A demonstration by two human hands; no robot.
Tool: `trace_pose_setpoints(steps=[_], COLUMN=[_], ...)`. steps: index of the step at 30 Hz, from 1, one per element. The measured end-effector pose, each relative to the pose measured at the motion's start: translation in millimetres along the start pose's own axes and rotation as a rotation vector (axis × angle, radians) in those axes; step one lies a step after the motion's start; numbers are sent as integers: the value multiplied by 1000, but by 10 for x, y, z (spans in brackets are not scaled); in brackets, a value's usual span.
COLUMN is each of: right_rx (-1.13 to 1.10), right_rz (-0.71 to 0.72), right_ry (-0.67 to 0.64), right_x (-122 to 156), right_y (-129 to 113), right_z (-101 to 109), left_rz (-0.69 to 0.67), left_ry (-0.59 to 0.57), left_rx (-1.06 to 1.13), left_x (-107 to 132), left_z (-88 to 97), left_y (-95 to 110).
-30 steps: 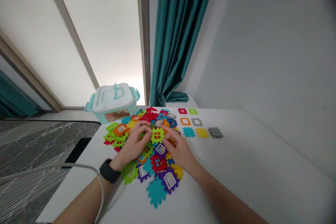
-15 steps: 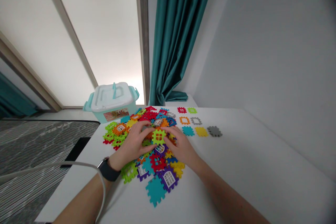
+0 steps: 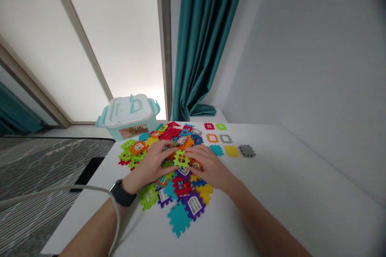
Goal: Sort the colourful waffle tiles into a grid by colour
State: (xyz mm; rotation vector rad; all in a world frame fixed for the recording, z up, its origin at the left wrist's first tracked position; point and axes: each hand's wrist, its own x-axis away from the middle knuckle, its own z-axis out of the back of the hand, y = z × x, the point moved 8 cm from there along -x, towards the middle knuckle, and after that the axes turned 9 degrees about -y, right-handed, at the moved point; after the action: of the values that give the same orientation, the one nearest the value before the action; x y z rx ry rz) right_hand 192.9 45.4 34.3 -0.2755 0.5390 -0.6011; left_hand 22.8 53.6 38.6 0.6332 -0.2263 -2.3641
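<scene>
A lime-green square tile [image 3: 181, 159] with toothed edges and a four-pane window is held between my two hands, above the middle of a heap of tiles. My left hand [image 3: 152, 164] has its fingertips and thumb on the tile's left side. On the opposite edge, my right hand [image 3: 209, 165] grips with its fingers at the top corner and the thumb lower down. Below the tile lie purple window tiles [image 3: 194, 204], a red tile [image 3: 181, 186] and a turquoise tile [image 3: 179, 219]. Both hands cover part of the heap.
Right of the heap, several separate tiles lie in rows, including a yellow tile [image 3: 231, 151] and a grey tile [image 3: 247, 150]. A lidded turquoise box [image 3: 129, 114] stands at the table's back left. A pale cable [image 3: 90, 187] crosses near my left wrist.
The lime-green tile has turned slightly and shifted a little to the left between my hands. My right fingers have straightened, showing an orange tile beneath them.
</scene>
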Motion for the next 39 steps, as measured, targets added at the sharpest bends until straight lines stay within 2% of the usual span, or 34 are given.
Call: trace_pose_setpoints(steps=[9,14,20,27,34,39], right_rx=[-17,1,-12,-1,-2,-12], right_rz=[-69,-123,-144,-121,13,-12], right_ry=[139,231,272,216,53,65], right_x=[8,34,28,-5,-32,-28], right_y=[-54,-27,-60,-76,-92,-80], right_z=[-29,-55,-96,-92,-73,-44], left_rz=[90,89,116,83,26,48], left_ry=[62,88,125,86,-6,9], left_rx=[-16,16,34,10,24,25], left_x=[-30,-57,-56,-51,-25,-25], left_z=[101,78,63,69,31,50], left_y=[-12,35,25,27,32,36])
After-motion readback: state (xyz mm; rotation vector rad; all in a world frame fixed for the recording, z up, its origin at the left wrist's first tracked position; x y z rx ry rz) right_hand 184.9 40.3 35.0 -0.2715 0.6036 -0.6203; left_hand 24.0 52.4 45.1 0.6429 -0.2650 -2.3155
